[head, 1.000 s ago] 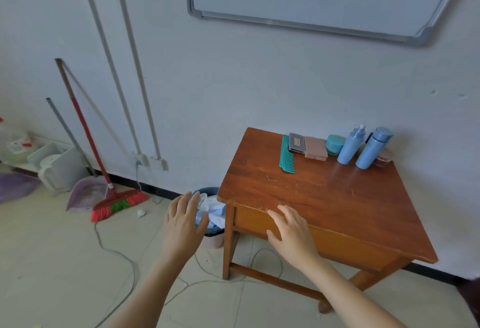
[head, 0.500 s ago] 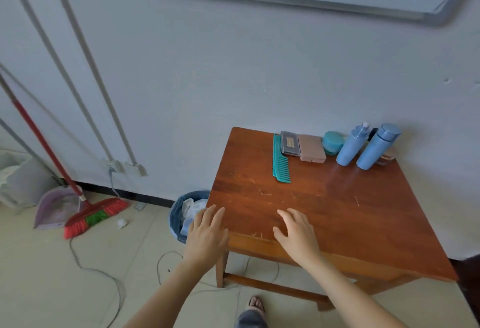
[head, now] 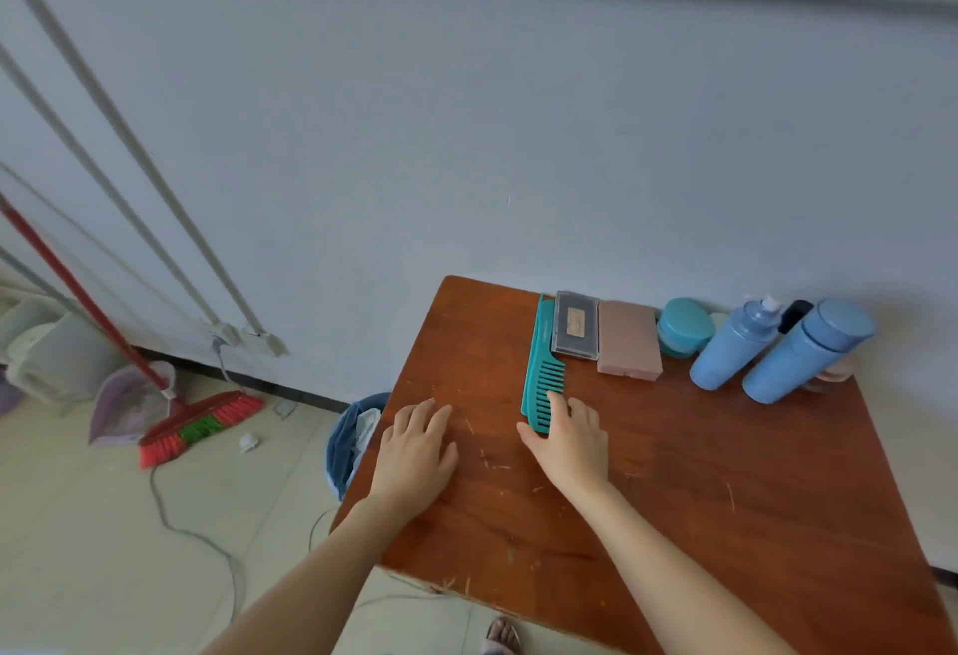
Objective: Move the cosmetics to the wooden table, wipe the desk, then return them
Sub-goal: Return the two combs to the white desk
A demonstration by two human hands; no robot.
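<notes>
The brown wooden table (head: 700,509) stands against the far wall, and all the cosmetics sit in a row along its far edge.

Our left hand (head: 414,447) lies flat and relaxed on the near-left part of the tabletop, holding nothing. Our right hand (head: 573,439) rests its fairly straight fingers on the near end of the comb, thumb beside its tip. We see no closed grip yet.

The 2 tall items stand far right, touching: a light blue capped bottle (head: 808,354) and a light blue pump bottle (head: 731,351). We judge them the heaviest, smooth and easy to tip, so we would wrap each around mid-body, never by the pump.

The long teal plastic comb (head: 541,369) looks light and stiff. Lying flat, it needs a pinch by its spine or a slide to the edge.

Right of it lie a dark flat case with a clear lid (head: 575,325) and a flat pink palette (head: 630,338). Both are probably hinged, so we would hold them flat by their long sides.

The round teal jar (head: 684,325) suits a grasp from above.
</notes>
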